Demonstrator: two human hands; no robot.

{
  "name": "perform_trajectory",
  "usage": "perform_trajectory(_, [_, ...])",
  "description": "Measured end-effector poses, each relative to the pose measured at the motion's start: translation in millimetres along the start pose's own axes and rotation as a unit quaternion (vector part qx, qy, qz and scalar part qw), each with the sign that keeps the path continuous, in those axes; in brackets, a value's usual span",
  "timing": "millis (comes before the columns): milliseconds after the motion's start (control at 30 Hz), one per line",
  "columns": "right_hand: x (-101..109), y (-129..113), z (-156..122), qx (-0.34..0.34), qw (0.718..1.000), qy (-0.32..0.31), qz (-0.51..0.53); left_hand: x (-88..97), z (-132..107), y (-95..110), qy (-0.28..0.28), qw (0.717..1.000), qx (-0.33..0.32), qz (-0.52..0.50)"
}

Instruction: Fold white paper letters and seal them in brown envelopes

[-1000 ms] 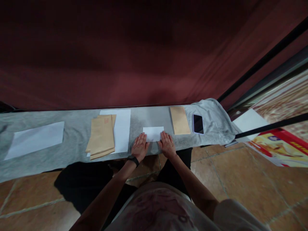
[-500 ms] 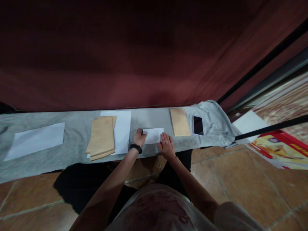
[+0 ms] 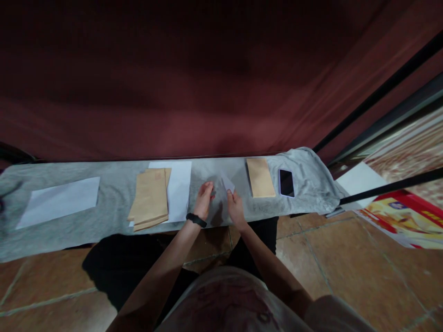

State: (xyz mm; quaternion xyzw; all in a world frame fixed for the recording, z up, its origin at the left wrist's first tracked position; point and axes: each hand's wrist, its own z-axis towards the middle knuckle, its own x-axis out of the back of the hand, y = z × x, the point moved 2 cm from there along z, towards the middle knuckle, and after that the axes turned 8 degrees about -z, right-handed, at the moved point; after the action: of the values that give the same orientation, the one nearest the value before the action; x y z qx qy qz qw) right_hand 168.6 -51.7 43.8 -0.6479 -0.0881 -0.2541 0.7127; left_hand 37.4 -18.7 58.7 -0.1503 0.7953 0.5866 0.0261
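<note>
Head-camera view, looking down onto a long table draped in grey cloth.

Holding a small folded white paper in the right hand, pinching its lower edge between thumb and fingertips. Holding it clear of the cloth, tilted up almost on edge, above the middle of the table and between the two hands.

Hovering the left hand just beside the paper, fingers curled in toward the thumb. Being unable to tell whether those fingertips are touching the paper or gripping anything. Wearing a black wristband on the left wrist.

Seeing, to the left of the hands, a stack of brown envelopes lying partly over a white sheet. Seeing, farther left and well apart from the stack, a second white sheet lying flat on the cloth.

Seeing, to the right of the hands, a single brown envelope lying with its long side running away from the table's near edge. Seeing, just beside that, a dark phone, screen up, resting where the cloth is bunching at the table's end.

Facing a dark maroon curtain hanging behind the table. Looking down past the forearms at a tan tiled floor. Noticing, at the far right, a red and yellow printed sheet beneath a black bar.
</note>
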Motion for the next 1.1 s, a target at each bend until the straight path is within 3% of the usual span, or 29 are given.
perform_trajectory(100, [-9.1, 1.7, 8.5, -0.103, 0.978, 0.013, 0.18, 8.0, -2.8, -14.7, 0.023, 0.999, 0.033, 0.022])
perform_trajectory(167, [-14.7, 9.0, 7.9, -0.137, 0.963, 0.017, 0.232, 10.9, -2.7, -27.3, 0.011, 0.998, 0.056, 0.035])
perform_trajectory(300, [-14.5, 36.3, 1.7, -0.159, 0.965, 0.033, 0.208, 15.7, 4.8, -38.9, -0.004, 0.997, 0.035, 0.075])
perform_trajectory(467, [3.7, 69.8, -0.9, -0.179, 0.978, 0.06, 0.094, 24.7, 19.9, -31.7, -0.022, 0.985, -0.026, 0.17])
perform_trajectory(533, [10.0, 74.9, -2.2, -0.157, 0.985, 0.057, 0.045, 26.9, 23.4, -29.6, -0.022, 0.966, -0.056, 0.252])
perform_trajectory(633, [15.0, 73.7, -5.9, -0.089, 0.987, 0.051, -0.12, 26.7, 24.2, -30.5, -0.015, 0.927, -0.113, 0.357])
perform_trajectory(833, [14.2, 62.5, -12.7, -0.002, 0.939, 0.012, -0.343, 21.8, 15.8, -35.9, -0.042, 0.848, -0.211, 0.485])
perform_trajectory(933, [12.2, 55.6, -10.7, 0.031, 0.926, 0.003, -0.377, 17.1, 10.8, -40.1, -0.07, 0.802, -0.237, 0.544])
perform_trajectory(1100, [-4.6, 44.7, -1.2, 0.117, 0.933, -0.063, -0.334, 1.2, 4.7, -63.2, -0.183, 0.746, -0.253, 0.589])
